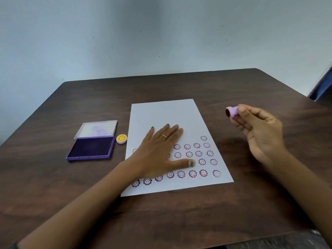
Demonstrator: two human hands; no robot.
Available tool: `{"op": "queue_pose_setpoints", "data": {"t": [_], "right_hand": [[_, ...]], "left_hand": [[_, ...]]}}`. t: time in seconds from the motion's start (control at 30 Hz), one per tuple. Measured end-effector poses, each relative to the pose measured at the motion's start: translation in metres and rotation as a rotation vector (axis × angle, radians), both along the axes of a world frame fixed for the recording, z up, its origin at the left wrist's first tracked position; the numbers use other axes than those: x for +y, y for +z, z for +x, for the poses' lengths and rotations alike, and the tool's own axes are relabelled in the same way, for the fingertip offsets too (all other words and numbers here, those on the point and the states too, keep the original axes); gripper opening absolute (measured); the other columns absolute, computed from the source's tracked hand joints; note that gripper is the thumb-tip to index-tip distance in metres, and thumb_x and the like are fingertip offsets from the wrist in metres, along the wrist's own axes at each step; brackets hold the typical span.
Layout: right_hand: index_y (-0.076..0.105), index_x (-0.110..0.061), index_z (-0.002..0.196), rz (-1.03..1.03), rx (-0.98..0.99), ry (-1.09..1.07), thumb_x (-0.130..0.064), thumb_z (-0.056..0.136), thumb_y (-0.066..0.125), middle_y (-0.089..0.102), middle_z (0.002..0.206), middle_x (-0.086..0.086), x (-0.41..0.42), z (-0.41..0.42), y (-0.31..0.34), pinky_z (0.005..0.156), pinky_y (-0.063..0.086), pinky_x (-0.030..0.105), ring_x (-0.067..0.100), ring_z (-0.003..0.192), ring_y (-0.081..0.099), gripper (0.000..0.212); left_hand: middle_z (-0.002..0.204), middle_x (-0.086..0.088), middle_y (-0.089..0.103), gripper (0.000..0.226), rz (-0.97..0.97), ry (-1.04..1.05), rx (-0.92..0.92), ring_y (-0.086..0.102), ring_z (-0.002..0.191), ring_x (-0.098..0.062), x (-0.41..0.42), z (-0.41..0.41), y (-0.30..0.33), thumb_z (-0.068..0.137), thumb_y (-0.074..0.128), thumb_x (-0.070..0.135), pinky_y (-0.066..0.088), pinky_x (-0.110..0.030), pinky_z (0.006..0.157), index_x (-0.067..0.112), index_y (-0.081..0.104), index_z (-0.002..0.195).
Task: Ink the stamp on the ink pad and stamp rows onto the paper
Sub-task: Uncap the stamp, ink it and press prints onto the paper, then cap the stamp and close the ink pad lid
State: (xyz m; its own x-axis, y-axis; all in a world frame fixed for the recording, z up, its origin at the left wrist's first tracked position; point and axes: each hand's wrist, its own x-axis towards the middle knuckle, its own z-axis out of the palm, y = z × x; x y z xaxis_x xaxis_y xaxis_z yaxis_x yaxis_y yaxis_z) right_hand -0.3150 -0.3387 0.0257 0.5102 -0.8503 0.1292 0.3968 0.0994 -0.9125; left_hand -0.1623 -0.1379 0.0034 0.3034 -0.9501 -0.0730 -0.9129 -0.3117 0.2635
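Observation:
A white sheet of paper lies in the middle of the table, its lower half filled with rows of purple smiley-flower prints. My left hand rests flat on the sheet, fingers spread, covering part of the rows. My right hand hovers above the table to the right of the paper, pinching a small lilac stamp whose dark inked face points left. The purple ink pad lies open left of the paper, its clear lid folded back.
A small round cap with a yellow smiley lies between the ink pad and the paper. The dark wooden table ends at a pale wall behind. A blue object stands off the far right corner.

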Motion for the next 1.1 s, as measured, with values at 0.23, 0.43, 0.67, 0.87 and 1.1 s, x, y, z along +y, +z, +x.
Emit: {"op": "queue_pose_setpoints", "data": {"t": [0.23,0.43,0.67,0.87,1.1], "right_hand": [[0.067,-0.012,0.081,0.063,0.008,-0.017,-0.008,0.079,0.064,0.075,0.068,-0.003,-0.003,-0.001,-0.001,0.071,0.058,0.023,0.011,0.069,0.071,0.006],[0.068,-0.01,0.086,-0.058,0.043,-0.033,-0.012,0.073,0.069,0.076,0.071,-0.004,0.0,-0.002,-0.001,0.074,0.058,0.024,0.013,0.073,0.071,0.013],[0.068,-0.01,0.092,-0.338,0.112,-0.017,-0.015,0.073,0.072,0.076,0.076,-0.006,0.021,0.012,0.003,0.072,0.057,0.021,0.015,0.076,0.072,0.02],[0.069,-0.009,0.091,-0.348,0.104,0.135,-0.023,0.068,0.076,0.076,0.08,0.005,0.058,0.055,0.012,0.073,0.058,0.025,0.022,0.08,0.072,0.028],[0.07,-0.012,0.087,-0.333,0.092,0.236,-0.016,0.073,0.075,0.076,0.077,0.003,0.089,0.115,0.024,0.075,0.057,0.032,0.02,0.078,0.071,0.015]], "left_hand": [[0.159,0.012,-0.005,0.091,-0.069,0.009,-0.044,-0.007,0.145,-0.007,-0.001,0.001,0.003,0.072,0.022,0.078,-0.024,-0.045,0.111,0.033,-0.002,0.148],[0.152,0.009,0.031,0.081,-0.255,0.149,-0.113,0.019,0.141,-0.008,0.022,0.044,0.036,0.075,0.028,0.082,-0.021,-0.044,0.112,0.035,0.034,0.141],[0.117,0.017,0.063,0.062,-0.26,0.312,-0.082,0.053,0.116,-0.005,0.062,0.095,0.051,0.069,0.048,0.074,-0.005,-0.044,0.114,0.035,0.061,0.116],[0.098,0.026,0.064,0.037,-0.153,0.307,-0.073,0.049,0.105,-0.001,0.069,0.103,0.051,0.066,0.064,0.068,-0.002,-0.046,0.11,0.043,0.065,0.093],[0.084,0.024,0.062,0.035,-0.038,0.321,-0.113,0.049,0.096,-0.005,0.069,0.099,0.051,0.06,0.071,0.063,0.007,-0.047,0.107,0.043,0.063,0.087]]}}
